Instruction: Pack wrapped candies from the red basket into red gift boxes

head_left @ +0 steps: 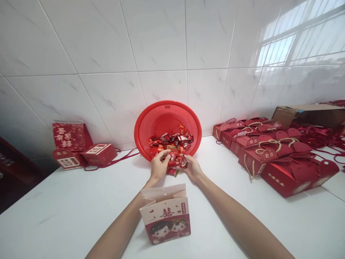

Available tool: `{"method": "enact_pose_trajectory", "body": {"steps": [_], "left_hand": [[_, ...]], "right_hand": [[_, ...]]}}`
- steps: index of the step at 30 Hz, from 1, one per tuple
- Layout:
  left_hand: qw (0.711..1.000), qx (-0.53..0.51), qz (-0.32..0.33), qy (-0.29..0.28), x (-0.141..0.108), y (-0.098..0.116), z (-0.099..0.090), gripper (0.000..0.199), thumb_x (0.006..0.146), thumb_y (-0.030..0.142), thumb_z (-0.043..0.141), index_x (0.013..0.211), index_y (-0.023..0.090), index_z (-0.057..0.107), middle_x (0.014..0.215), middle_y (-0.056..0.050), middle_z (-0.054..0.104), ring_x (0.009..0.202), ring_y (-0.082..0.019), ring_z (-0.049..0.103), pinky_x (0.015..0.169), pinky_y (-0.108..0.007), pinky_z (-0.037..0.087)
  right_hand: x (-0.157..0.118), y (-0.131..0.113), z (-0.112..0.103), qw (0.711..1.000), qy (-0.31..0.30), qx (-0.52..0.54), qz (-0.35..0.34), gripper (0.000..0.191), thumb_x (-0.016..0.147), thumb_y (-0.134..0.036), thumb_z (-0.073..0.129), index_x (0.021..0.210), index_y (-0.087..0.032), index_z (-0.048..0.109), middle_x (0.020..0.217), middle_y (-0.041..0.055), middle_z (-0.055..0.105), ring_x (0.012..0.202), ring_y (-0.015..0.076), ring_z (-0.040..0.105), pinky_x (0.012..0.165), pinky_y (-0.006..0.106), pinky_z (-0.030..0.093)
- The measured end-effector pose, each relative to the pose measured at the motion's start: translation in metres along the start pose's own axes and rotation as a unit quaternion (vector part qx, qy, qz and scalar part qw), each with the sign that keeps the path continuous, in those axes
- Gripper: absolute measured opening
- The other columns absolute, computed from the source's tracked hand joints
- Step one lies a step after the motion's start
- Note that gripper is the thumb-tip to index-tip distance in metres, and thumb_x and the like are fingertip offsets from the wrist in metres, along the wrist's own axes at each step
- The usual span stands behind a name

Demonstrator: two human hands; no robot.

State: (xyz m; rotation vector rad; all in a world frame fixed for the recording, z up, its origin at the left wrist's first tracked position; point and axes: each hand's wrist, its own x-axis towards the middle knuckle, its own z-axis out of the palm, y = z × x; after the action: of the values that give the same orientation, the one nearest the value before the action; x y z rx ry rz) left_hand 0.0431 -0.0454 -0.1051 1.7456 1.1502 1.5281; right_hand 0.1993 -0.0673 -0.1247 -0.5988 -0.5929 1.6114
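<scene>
Paper bag [169,221] nearest, upright, open-topped, this side of the grip. Red rope-handled boxes [277,181] well right of the grip, running back in a row. Loose sweet [172,172] on the white table [67,216], just below the fingers. Left hand [159,166] pinched on a red packet [173,157]; right hand [192,168] pinched on a dark-red sweet [184,160] beside it. More red boxes [101,153] well left. Just past the grip: red basket [159,118], tilted, wrapped sweets [185,138] inside. Tiled wall [161,43] behind.
</scene>
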Motion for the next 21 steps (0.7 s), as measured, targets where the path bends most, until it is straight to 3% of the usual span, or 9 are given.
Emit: {"method": "enact_pose_trajectory", "body": {"steps": [4, 7, 11, 17, 21], "left_hand": [[1.000, 0.008, 0.006, 0.013, -0.001, -0.002, -0.001, 0.027, 0.078, 0.032, 0.062, 0.097, 0.016, 0.073, 0.094, -0.008, 0.076, 0.086, -0.021, 0.071, 0.083, -0.035, 0.057], [0.999, 0.022, 0.014, 0.019, -0.001, 0.000, -0.001, 0.026, 0.079, 0.032, 0.060, 0.095, 0.016, 0.073, 0.095, -0.008, 0.076, 0.085, -0.021, 0.070, 0.083, -0.035, 0.056], [0.999, 0.031, 0.019, 0.021, -0.002, 0.004, -0.002, 0.025, 0.080, 0.032, 0.058, 0.092, 0.017, 0.073, 0.096, -0.007, 0.074, 0.087, -0.020, 0.069, 0.083, -0.033, 0.057], [1.000, 0.002, -0.010, 0.011, -0.004, 0.004, -0.002, 0.026, 0.080, 0.035, 0.058, 0.094, 0.017, 0.071, 0.095, -0.006, 0.072, 0.068, -0.016, 0.066, 0.061, -0.027, 0.059], [0.999, -0.012, -0.019, 0.023, 0.008, 0.009, -0.002, 0.028, 0.082, 0.037, 0.059, 0.095, 0.016, 0.071, 0.100, -0.007, 0.071, 0.063, -0.014, 0.066, 0.062, -0.029, 0.061]], "right_hand": [[-0.001, -0.001, -0.001, 1.000, -0.017, -0.003, 0.005, 0.007, 0.084, -0.023, 0.065, 0.089, -0.018, 0.065, 0.081, 0.0051, 0.075, 0.073, 0.0189, 0.071, 0.065, 0.033, 0.061], [-0.003, -0.003, -0.001, 1.000, -0.022, -0.009, 0.006, 0.011, 0.084, -0.024, 0.067, 0.093, -0.018, 0.065, 0.085, 0.0043, 0.075, 0.068, 0.0174, 0.070, 0.057, 0.029, 0.059], [-0.003, -0.006, 0.000, 1.000, -0.009, -0.006, 0.011, 0.009, 0.083, -0.024, 0.065, 0.089, -0.017, 0.066, 0.073, 0.0020, 0.073, 0.054, 0.0146, 0.064, 0.042, 0.022, 0.048], [0.000, -0.008, -0.003, 0.999, -0.001, 0.018, 0.033, 0.015, 0.081, -0.027, 0.063, 0.086, -0.014, 0.069, 0.061, 0.0033, 0.067, 0.043, 0.0113, 0.054, 0.040, 0.021, 0.039], [0.000, -0.007, -0.004, 0.999, 0.003, 0.020, 0.033, 0.017, 0.080, -0.027, 0.062, 0.083, -0.012, 0.069, 0.059, 0.0041, 0.067, 0.042, 0.0111, 0.052, 0.041, 0.022, 0.038]]}}
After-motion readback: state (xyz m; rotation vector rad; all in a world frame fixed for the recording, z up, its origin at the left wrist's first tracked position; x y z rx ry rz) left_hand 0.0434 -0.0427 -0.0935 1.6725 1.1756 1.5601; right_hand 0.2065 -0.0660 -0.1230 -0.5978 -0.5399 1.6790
